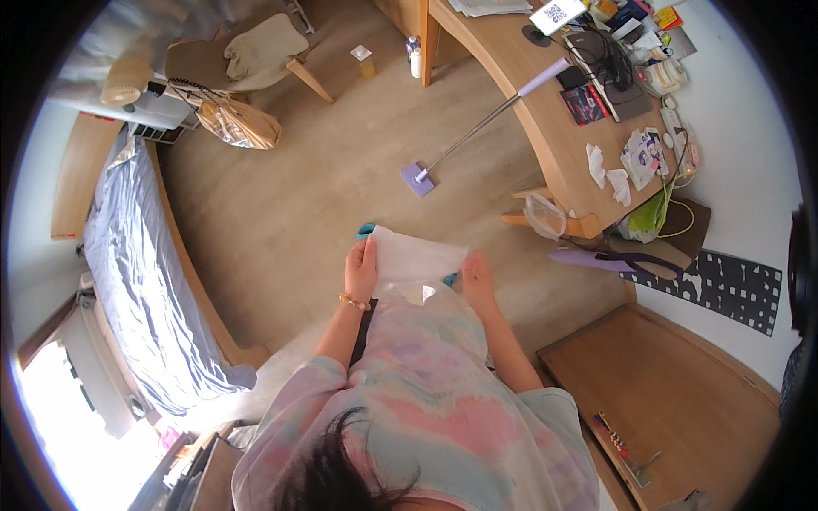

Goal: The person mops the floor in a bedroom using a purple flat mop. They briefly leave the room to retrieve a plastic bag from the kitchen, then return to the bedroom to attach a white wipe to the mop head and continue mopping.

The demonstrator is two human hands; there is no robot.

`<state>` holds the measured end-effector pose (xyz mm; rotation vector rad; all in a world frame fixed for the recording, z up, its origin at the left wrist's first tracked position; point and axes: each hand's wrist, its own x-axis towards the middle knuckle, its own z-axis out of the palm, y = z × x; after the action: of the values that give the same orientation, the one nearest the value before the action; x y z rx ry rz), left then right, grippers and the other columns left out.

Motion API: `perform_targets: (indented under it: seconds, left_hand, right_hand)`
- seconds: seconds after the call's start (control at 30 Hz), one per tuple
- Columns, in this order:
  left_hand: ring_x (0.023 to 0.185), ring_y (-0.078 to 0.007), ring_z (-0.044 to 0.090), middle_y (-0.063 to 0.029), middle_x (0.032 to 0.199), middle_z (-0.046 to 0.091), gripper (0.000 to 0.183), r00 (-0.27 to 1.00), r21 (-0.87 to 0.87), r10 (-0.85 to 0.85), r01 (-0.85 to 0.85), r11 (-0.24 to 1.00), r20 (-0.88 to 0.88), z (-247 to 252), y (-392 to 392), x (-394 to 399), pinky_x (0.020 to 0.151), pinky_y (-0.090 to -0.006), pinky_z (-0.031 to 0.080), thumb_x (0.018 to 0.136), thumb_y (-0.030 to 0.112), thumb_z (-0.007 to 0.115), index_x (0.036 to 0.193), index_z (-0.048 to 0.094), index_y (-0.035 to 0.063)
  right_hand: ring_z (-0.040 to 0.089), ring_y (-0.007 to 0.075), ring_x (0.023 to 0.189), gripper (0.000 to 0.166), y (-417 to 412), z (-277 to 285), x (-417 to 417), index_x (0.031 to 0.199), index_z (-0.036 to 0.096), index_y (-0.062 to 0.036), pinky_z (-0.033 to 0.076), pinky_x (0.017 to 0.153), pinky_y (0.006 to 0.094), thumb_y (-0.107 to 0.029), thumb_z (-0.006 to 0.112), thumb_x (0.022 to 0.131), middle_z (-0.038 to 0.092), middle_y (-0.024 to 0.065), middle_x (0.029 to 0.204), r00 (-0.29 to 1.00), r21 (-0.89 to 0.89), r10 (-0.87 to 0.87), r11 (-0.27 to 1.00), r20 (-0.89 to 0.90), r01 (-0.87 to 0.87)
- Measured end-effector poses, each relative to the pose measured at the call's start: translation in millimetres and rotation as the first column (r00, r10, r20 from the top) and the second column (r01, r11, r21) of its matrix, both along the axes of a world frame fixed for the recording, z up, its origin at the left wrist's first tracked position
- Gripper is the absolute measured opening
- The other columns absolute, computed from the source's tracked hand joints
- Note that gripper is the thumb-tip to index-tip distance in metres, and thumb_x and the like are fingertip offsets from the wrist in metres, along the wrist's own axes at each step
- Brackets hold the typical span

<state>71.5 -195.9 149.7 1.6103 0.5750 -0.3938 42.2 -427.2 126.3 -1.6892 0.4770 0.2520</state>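
A thin white sheet [418, 255], perhaps a floor wipe, is stretched out in front of my body. My left hand [362, 271], with a beaded bracelet at the wrist, pinches its left edge. At the sheet's right edge is my right hand [478, 281], with its fingertips on the corner. Below the sheet, against my shirt, a whitish translucent piece with a small white patch [428, 294] shows; what it is cannot be told. Teal footwear [365, 231] peeks out behind the sheet. A purple-and-grey flat mop [471, 133] leans on the desk, its lilac head [418, 179] on the floor.
The wooden desk [537, 134] at the right carries a laptop, cables and crumpled tissues [618, 185]. A bed with blue bedding [140, 274] runs along the left. Beyond are a chair [255, 57] with a gold bag [239, 124] and bottles [415, 61]. A wooden door [664, 383] stands lower right.
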Motion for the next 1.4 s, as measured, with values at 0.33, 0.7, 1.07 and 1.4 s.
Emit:
perform_targets:
  seconds: [0.33,0.7,1.07,1.4]
  left_hand:
    - [0.087,-0.026,0.056,-0.0097,0.1,0.055,0.02,0.585,0.24,-0.798,0.762,0.602,0.143,3,66,88,0.07,-0.0312,0.045,0.081,0.012,0.049,0.1,0.053,0.0066]
    - [0.114,-0.0212,0.037,-0.0088,0.119,0.044,0.045,0.768,-0.897,-0.466,-0.405,0.178,-0.44,-313,145,165,0.094,-0.0352,0.031,0.084,0.023,0.05,0.123,0.036,0.0058]
    - [0.09,-0.0143,0.054,-0.0048,0.099,0.056,0.025,0.885,-0.545,-0.446,0.312,0.779,-0.132,-586,128,206,0.078,-0.0278,0.045,0.087,0.018,0.045,0.105,0.049,0.0023]
    - [0.05,-0.0113,0.046,-0.0014,0.065,0.051,0.023,0.839,0.248,-0.537,0.504,0.827,0.085,-758,118,187,0.047,-0.0273,0.04,0.081,0.018,0.055,0.097,0.051,0.0021]
  right_hand:
    - [0.054,0.0178,0.09,0.032,166,-26,94,0.111,0.044,-0.0044,0.043,0.075,0.0285,-0.025,0.043,0.088,0.054,0.0085,0.101,0.913,0.799,0.054,0.506,-0.405,0.325]
    - [0.049,0.01,0.094,0.035,178,-190,183,0.111,0.046,-0.0025,0.04,0.08,0.0279,-0.03,0.041,0.089,0.054,0.002,0.099,0.908,0.712,0.188,0.685,-0.375,0.153]
    - [0.051,0.0081,0.055,0.024,121,-525,183,0.087,0.054,-0.0021,0.044,0.049,0.0243,-0.024,0.044,0.087,0.053,0.0011,0.064,0.934,0.312,-0.021,0.94,-0.356,0.14]
    - [0.049,0.0208,0.059,0.019,96,-727,147,0.084,0.051,-0.0006,0.041,0.056,0.0315,-0.019,0.045,0.085,0.05,0.0099,0.065,0.989,-0.165,0.045,0.984,-0.143,-0.069]
